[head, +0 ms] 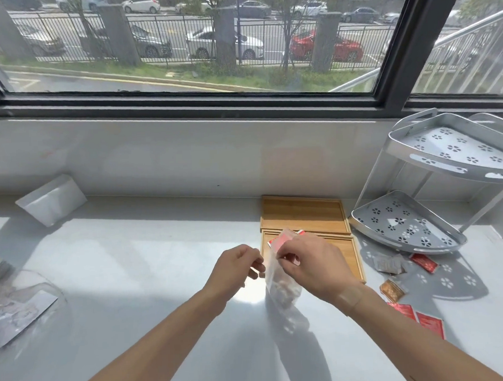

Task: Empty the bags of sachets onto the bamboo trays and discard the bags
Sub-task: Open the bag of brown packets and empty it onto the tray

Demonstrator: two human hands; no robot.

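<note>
From my feed, both hands work at one clear plastic bag (281,285) held upright over the pale counter (160,253), just at the near-left corner of the nearer bamboo tray (350,255). The right hand (312,263) is pinched shut on the bag's top edge, fingers curled over the opening. The left hand (237,267) sits just beside it with thumb and fingertips drawn narrow at the bag's left edge; I think it is touching the plastic, but glare and blur keep me from being sure it grips. The bag bulges low down with pale sachets, and red print shows near its top.

A second bamboo tray (304,213) lies directly behind the first, touching it, and its floor is bare. Only the right strip of the nearer tray shows, the rest being behind my right hand.

To the right stands a white two-tier corner rack (447,162), its lower shelf close to the trays. On the counter before it lie loose sachets: a red one (424,263), a greyish one (389,263), an amber one (392,290), and two more red ones (420,318) beside my right forearm.

A white pouch (51,200) leans against the wall at far left, and crumpled clear bags (17,313) lie at the left edge.
</note>
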